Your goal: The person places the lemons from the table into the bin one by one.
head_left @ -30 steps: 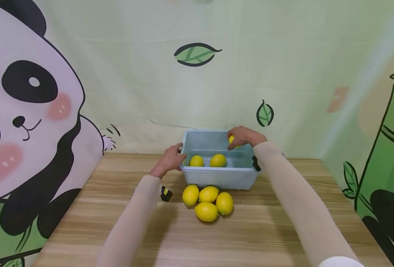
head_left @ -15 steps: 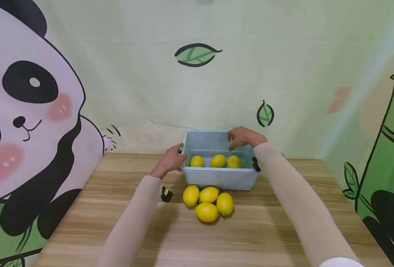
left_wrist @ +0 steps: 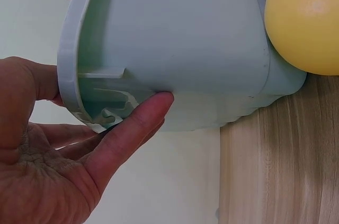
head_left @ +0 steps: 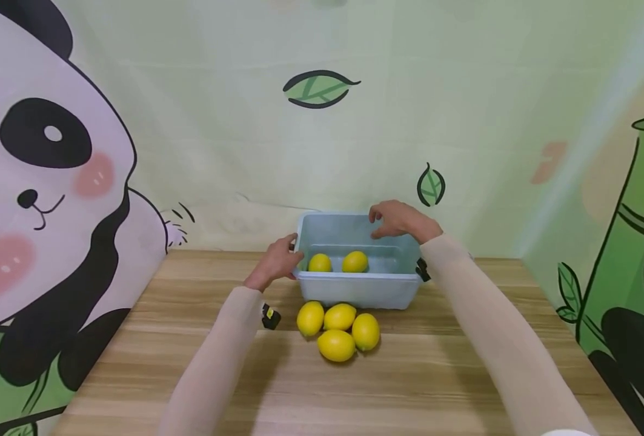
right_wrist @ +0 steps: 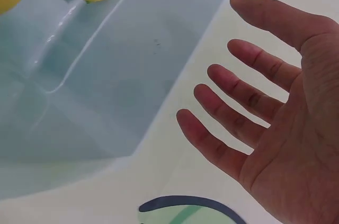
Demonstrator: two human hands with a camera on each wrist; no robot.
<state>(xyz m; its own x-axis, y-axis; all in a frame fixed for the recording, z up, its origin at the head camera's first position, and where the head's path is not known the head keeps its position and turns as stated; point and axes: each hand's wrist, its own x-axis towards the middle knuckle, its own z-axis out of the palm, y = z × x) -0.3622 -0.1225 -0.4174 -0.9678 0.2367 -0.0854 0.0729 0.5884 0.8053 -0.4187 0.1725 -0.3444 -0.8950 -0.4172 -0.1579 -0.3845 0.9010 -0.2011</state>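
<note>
A light blue plastic bin stands on the wooden table. My left hand grips its left rim; in the left wrist view the thumb lies at the rim and the fingers reach along the outer wall. Over the bin's back right part is my right hand, fingers spread and holding nothing in the right wrist view. Inside the bin, one lemon lies at the left and another lemon near the middle. The front wall hides part of the bin's floor.
Several lemons sit in a cluster just in front of the bin, the nearest lemon closest to me. A wall cloth with panda and leaf drawings hangs right behind the table.
My right hand let go of a lemon, which fell into the bin, showed at its right front, and is now out of sight. That hand then rose slightly. My left hand stayed on the rim.
</note>
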